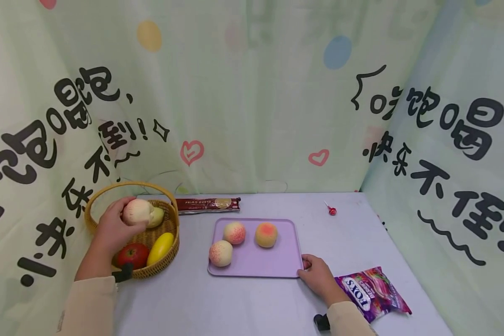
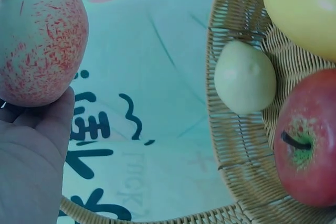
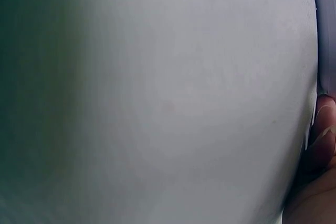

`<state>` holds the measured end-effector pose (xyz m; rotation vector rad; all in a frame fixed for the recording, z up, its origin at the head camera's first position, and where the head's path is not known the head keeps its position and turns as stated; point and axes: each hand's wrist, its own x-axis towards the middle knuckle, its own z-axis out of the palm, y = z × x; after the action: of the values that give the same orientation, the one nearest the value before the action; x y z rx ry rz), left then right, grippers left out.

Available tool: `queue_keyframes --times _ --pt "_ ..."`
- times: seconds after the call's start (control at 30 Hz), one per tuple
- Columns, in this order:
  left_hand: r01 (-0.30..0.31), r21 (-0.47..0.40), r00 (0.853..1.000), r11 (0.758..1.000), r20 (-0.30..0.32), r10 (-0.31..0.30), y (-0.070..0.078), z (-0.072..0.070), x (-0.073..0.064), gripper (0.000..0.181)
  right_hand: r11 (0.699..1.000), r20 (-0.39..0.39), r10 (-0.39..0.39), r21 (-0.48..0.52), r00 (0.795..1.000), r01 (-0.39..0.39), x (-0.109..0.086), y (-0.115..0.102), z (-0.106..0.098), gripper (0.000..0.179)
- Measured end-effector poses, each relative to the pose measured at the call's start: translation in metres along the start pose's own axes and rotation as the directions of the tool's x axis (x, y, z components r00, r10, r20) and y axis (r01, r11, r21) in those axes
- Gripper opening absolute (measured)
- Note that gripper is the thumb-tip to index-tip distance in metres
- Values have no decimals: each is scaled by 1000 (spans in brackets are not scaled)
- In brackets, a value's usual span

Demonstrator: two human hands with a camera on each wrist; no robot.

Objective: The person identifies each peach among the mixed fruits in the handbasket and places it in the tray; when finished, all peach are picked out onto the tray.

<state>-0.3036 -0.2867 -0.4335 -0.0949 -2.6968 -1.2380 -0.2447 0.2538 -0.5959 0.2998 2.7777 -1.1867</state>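
Note:
My left hand [image 1: 111,228] grips a pale peach [image 1: 136,211] with red flecks, held up over the wicker basket [image 1: 176,233]. The same peach [image 2: 44,40] fills the upper left of the left wrist view, with fingers beneath it. In the basket lie a red apple [image 1: 132,255], a smooth yellow fruit [image 1: 161,248] and a pale green pear [image 1: 156,217]. My right hand [image 1: 319,279] pinches the right edge of a lilac tray [image 1: 256,267]. On that tray sit two pale peaches [image 1: 234,232] [image 1: 220,253] and an orange-pink peach [image 1: 266,234].
A dark red spaghetti packet [image 1: 208,205] lies behind the tray, beside the basket. A purple Fox's bag [image 1: 374,293] is close to my right forearm. Towards the back right lies a small red lollipop [image 1: 332,211]. The basket's tall handle [image 1: 130,184] arches up behind my left hand.

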Motion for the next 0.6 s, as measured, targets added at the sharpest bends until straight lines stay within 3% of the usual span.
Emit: queue_keyframes --times 0.4,0.6 --pt "-35 -44 999 998 1 35 16 10 -5 81 1000 -20 8 -17 1000 -9 1 1 1 51" --pt "-23 -98 1000 995 18 25 25 15 -6 84 1000 -18 6 -15 1000 -6 1 0 2 52"
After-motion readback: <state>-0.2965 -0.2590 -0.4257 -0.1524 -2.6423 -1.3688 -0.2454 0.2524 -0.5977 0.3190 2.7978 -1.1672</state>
